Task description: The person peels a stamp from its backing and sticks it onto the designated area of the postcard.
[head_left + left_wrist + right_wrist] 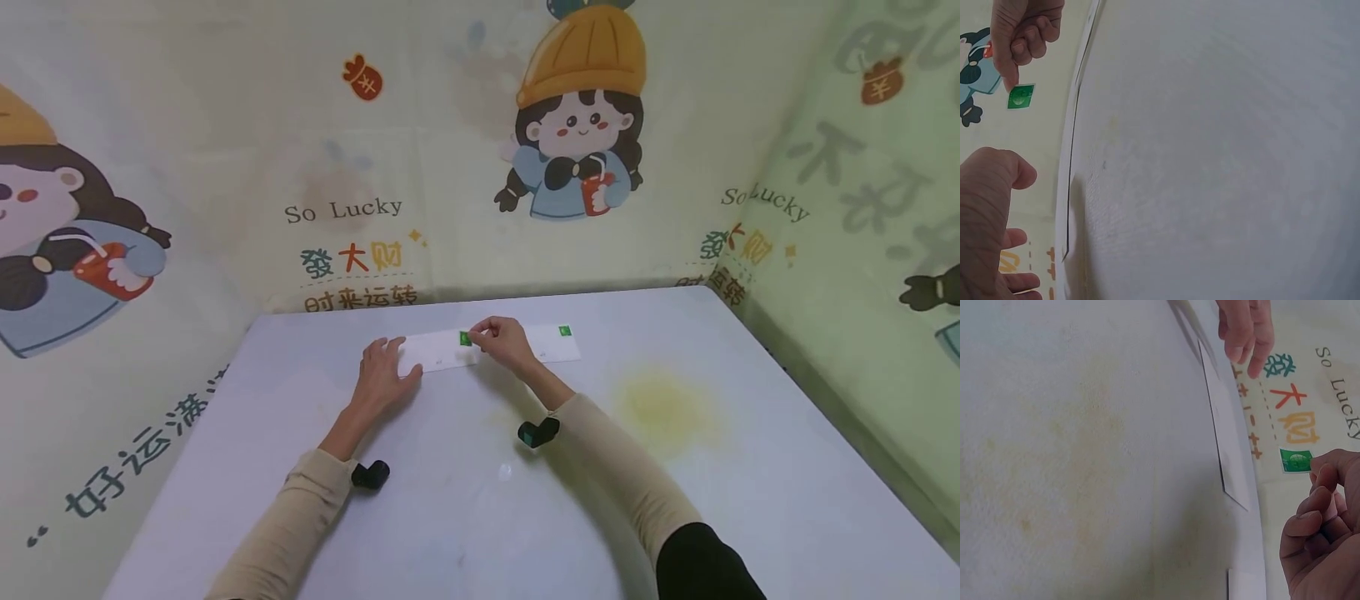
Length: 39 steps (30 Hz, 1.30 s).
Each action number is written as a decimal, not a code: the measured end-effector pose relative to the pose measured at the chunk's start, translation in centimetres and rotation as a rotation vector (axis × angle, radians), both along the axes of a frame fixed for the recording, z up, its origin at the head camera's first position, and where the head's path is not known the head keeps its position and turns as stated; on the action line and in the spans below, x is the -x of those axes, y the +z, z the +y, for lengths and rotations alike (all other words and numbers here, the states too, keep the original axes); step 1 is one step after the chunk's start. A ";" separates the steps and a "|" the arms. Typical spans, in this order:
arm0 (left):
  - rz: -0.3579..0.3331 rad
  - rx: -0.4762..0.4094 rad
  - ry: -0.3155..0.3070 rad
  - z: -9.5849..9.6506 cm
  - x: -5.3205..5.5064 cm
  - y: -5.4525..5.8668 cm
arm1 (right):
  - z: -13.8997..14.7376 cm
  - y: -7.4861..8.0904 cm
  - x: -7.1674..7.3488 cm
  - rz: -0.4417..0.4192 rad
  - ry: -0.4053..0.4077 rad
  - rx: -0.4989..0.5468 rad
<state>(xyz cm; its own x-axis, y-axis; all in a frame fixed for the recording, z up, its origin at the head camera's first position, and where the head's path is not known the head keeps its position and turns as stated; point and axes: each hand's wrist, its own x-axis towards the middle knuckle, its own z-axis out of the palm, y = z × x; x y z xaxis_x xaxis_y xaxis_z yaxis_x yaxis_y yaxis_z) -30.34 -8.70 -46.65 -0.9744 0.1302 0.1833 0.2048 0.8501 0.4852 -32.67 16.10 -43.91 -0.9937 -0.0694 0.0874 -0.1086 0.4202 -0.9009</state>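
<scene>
My right hand pinches a small green stamp with a pale border between thumb and forefinger. In the right wrist view the stamp shows against the wall, raised off the tabletop. Below it lies a white envelope-like paper, flat on the table. My left hand is at that paper's left end, fingers loosely spread; whether it touches the paper is unclear. A second white paper lies to the right, partly behind my right hand, with another green stamp at its upper right corner.
The white table has a yellowish stain on its right side. A cloth wall with printed cartoon figures and lettering stands close behind the table's far edge, and another runs along the right.
</scene>
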 end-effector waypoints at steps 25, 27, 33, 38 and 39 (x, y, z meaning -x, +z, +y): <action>-0.026 0.003 -0.012 -0.8 0.3 -0.3 | -1.1 -0.9 1.1 0.005 -0.011 -0.001; -0.020 0.002 -0.017 -1.0 0.3 -0.3 | -1.3 -1.0 1.2 0.004 -0.015 0.003; -0.021 -0.008 -0.020 -1.1 0.3 -0.2 | -1.4 -1.0 1.5 -0.008 -0.018 0.005; -0.032 -0.001 -0.022 -1.1 0.5 -0.2 | -1.4 -1.0 1.6 -0.039 -0.034 -0.016; -0.036 0.002 -0.020 -1.1 0.5 -0.2 | -1.4 -0.9 1.6 -0.045 -0.036 -0.018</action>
